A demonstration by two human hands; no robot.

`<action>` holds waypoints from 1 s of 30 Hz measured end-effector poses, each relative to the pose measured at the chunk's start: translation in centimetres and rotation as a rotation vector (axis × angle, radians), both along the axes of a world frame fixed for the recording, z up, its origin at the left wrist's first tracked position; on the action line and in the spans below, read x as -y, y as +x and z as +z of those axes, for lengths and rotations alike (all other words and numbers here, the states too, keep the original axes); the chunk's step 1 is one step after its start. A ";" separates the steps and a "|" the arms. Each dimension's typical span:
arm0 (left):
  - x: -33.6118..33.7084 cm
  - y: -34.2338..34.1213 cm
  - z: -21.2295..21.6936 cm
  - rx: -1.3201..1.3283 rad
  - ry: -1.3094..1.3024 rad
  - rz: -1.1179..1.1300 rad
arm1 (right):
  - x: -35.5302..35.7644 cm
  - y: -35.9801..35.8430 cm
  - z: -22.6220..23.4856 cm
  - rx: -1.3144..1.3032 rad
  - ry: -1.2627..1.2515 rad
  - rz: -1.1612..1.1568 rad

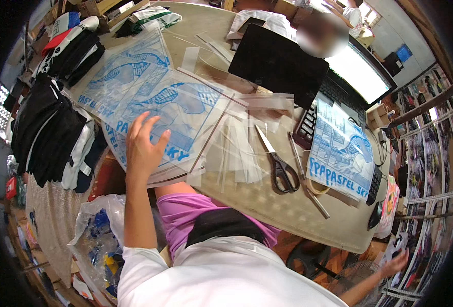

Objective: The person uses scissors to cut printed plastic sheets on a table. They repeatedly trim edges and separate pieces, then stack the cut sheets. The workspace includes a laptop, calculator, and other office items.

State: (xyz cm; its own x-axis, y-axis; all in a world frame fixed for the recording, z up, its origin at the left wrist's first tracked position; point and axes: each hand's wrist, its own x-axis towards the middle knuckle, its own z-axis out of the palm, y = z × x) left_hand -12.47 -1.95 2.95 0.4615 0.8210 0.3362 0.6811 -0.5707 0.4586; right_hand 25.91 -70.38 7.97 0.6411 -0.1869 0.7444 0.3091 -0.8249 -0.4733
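Plastic bags with blue print (185, 97) lie under and past the left hand (145, 146), fingers loosely spread. Right hand (396, 263) is way off, can't tell its grip.

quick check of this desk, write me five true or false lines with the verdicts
1. The left hand is at the blue-printed clear bags, fingers spread. True.
2. The right hand rests on the keyboard. False: it is out beyond the right side of the table.
3. The scissors lie on the table, outside either hand's grip. True.
4. The scissors' handles are bright red. False: they are black.
5. A stack of mostly dark folded garments is to the left of the bags under the left hand. True.
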 end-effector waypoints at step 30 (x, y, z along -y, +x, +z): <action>-9.7 -1.5 4.0 0.285 0.577 0.104 | -43.8 -10.4 -3.2 -1.450 0.147 1.401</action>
State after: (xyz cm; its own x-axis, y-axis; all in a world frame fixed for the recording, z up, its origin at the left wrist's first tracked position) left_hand -13.96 7.70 6.98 0.2169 0.5074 0.8339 0.6430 -0.7170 0.2691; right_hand 15.55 -26.56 4.75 0.3629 0.8736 -0.3241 -0.0195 -0.3407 -0.9400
